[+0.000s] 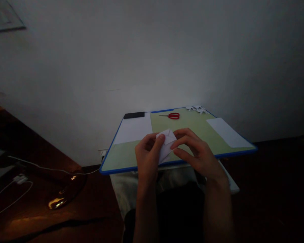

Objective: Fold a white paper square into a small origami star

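Observation:
A small white folded paper with creased flaps is held up over the near edge of the table. My left hand grips it from the left, thumb pressed on its front face and fingers behind. At its right edge, my right hand has bent fingertips on the paper, with thumb and forefinger close together. Beyond the hands, red-handled scissors lie on the green tabletop, blades pointing left.
Flat white sheets lie on the left and right of the table. A dark flat object rests at the back left. Several small folded white paper pieces sit at the back right. A blue rim edges the table, with a wall behind.

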Demonstrator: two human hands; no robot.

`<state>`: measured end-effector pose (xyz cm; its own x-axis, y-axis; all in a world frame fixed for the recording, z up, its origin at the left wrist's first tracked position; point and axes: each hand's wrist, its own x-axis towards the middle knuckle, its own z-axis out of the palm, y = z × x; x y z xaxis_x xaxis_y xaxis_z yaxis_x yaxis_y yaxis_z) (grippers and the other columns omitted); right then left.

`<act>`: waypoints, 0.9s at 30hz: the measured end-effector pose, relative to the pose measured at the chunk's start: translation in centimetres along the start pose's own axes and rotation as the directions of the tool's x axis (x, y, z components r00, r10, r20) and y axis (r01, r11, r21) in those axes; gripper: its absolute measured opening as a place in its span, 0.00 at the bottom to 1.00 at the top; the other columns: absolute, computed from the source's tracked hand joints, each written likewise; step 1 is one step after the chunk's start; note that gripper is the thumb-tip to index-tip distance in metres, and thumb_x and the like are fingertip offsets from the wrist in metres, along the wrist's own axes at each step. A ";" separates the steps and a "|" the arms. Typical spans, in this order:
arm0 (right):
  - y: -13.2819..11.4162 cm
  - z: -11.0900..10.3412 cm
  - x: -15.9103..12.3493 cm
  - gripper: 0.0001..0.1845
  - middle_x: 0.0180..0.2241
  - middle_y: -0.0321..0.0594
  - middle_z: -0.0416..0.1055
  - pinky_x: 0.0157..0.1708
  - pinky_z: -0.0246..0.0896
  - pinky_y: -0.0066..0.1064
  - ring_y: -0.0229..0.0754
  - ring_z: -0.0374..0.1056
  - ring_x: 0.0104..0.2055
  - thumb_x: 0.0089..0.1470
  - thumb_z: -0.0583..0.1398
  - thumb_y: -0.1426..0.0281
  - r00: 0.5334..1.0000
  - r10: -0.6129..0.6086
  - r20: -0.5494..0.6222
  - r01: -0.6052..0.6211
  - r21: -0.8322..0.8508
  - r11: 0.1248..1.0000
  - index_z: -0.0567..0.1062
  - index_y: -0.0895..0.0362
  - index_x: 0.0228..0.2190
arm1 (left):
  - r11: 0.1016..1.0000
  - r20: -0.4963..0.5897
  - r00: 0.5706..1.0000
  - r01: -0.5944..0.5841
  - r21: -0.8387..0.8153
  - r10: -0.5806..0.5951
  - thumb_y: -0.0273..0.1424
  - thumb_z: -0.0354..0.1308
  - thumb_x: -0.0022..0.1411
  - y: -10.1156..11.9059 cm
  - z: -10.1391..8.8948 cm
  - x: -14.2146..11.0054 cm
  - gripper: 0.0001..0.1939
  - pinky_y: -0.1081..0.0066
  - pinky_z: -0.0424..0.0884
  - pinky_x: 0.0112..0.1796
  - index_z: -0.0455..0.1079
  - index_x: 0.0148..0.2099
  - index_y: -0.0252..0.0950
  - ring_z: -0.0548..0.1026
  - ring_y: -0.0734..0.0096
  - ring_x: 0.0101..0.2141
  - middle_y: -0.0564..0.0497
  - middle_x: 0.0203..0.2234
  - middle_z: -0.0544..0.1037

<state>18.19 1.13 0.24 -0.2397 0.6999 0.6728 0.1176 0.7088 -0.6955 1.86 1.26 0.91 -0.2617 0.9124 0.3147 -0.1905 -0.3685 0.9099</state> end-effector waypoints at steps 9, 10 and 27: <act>1.4 0.6 0.3 0.08 0.48 0.39 0.70 0.56 0.72 0.43 0.45 0.72 0.53 0.61 0.69 0.61 0.983 0.173 0.061 -0.182 0.195 0.964 0.82 0.50 0.32 | 0.994 0.003 0.995 0.102 -0.044 -0.102 0.36 0.73 0.54 -0.9 -0.6 0.7 0.09 0.73 0.71 0.31 0.82 0.33 0.35 0.78 0.70 0.28 0.49 0.27 0.84; 1.4 0.4 0.2 0.06 0.48 0.39 0.70 0.59 0.70 0.45 0.46 0.72 0.54 0.61 0.70 0.61 0.985 0.153 0.081 -0.164 0.167 0.972 0.83 0.49 0.33 | 0.993 0.010 0.994 0.114 -0.044 -0.113 0.35 0.74 0.54 -0.9 -0.7 0.7 0.09 0.73 0.71 0.31 0.82 0.33 0.35 0.78 0.70 0.28 0.50 0.27 0.84; 2.4 -0.8 -0.4 0.04 0.65 0.40 0.63 0.67 0.62 0.57 0.53 0.68 0.63 0.58 0.72 0.62 0.971 0.150 0.183 -0.186 0.195 0.963 0.87 0.44 0.37 | 0.984 0.063 0.982 0.180 -0.004 -0.180 0.37 0.74 0.52 -0.8 -1.3 0.7 0.10 0.73 0.69 0.31 0.83 0.32 0.34 0.76 0.71 0.28 0.48 0.29 0.84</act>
<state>19.36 2.62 -1.56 -0.3919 0.7705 0.5027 -0.0300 0.5354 -0.8440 0.64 1.95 0.05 -0.1630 0.9732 0.1624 -0.2386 -0.1986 0.9506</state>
